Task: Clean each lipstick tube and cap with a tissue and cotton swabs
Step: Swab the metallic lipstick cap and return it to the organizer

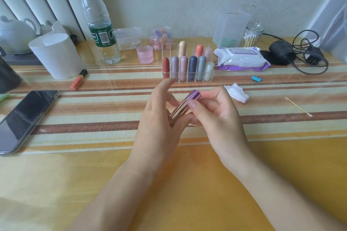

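Observation:
A shiny purple lipstick tube (185, 103) slants between my hands above the striped mat. My left hand (159, 118) grips its lower end, with the index finger raised. My right hand (216, 114) pinches the upper, capped part between thumb and fingers. Behind them a clear acrylic organizer (167, 48) holds several coloured lipsticks upright. A crumpled white tissue (237, 92) lies just right of my right hand. One used cotton swab (298, 107) lies farther right on the mat.
A phone (24, 118) lies at the left, with an orange lip gloss (78, 80) and a paper roll (56, 55) behind it. A water bottle (99, 22), pink cup (145, 54), wipes pack (241, 58), swab jar (252, 36) and a black cable (300, 56) line the back.

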